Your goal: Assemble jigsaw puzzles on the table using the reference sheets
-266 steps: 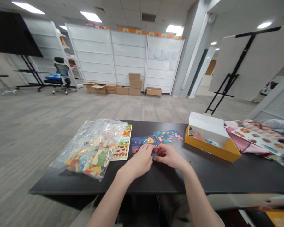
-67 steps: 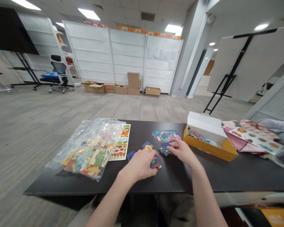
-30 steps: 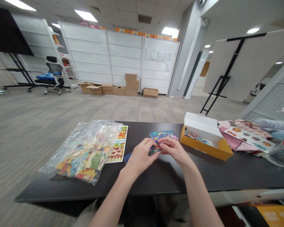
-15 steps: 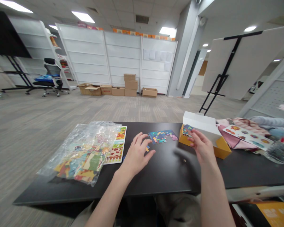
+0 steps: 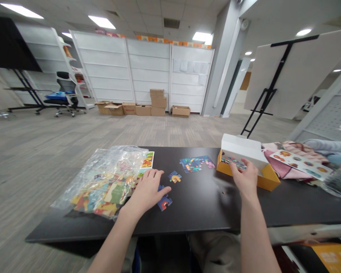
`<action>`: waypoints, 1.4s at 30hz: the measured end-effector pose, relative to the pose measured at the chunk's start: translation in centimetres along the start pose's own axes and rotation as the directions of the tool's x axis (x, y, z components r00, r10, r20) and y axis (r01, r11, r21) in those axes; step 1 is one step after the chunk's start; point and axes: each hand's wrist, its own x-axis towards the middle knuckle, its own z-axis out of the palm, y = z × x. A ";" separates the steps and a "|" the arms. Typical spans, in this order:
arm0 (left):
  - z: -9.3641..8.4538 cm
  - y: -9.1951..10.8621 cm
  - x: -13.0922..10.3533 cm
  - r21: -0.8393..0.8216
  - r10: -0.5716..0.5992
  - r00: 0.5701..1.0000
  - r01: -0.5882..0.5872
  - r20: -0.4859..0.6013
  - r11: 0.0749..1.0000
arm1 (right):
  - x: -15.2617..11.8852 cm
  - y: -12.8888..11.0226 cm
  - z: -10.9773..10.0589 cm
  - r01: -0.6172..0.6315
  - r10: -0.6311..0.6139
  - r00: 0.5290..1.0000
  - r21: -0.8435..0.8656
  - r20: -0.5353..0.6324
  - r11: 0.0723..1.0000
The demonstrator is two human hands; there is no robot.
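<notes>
My left hand (image 5: 148, 188) is spread, palm down, over the right edge of the picture sheet (image 5: 147, 160), beside blue puzzle pieces (image 5: 165, 202). A blue and yellow piece (image 5: 175, 177) lies a little to its right. Farther back is a partly joined blue puzzle (image 5: 193, 163) with a gap in its front edge. My right hand (image 5: 245, 175) reaches into the open yellow box (image 5: 224, 169), its fingers curled at the puzzle pieces (image 5: 233, 162) inside. Whether it grips one is hidden.
A clear plastic bag of colourful pieces (image 5: 108, 189) covers the table's left part. Right of the box are pink cloths (image 5: 281, 167), a sticker sheet (image 5: 301, 165) and a clear plastic package (image 5: 339, 184). A tiny scrap (image 5: 223, 193) lies near the front.
My left hand has moved left and down, uncovering blue pieces and the blue and yellow piece. My right hand has shifted right over the box, where the piece held up before now is no longer raised.
</notes>
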 end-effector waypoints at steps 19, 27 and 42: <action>-0.1 1.8 -0.1 0.004 -0.006 0.990 0.006 0.144 1.000 | -10.4 -11.1 6.2 0.559 -0.297 0.528 -0.062 0.796 0.827; -1.1 0.3 -0.6 -0.141 -0.001 0.973 0.034 0.229 0.989 | -9.8 -10.0 5.1 0.519 -0.305 0.532 -0.019 0.790 0.855; -0.6 0.6 0.1 -0.069 -0.027 0.982 0.040 0.188 0.997 | -10.3 -10.1 3.4 0.353 -0.396 0.239 0.300 0.887 0.886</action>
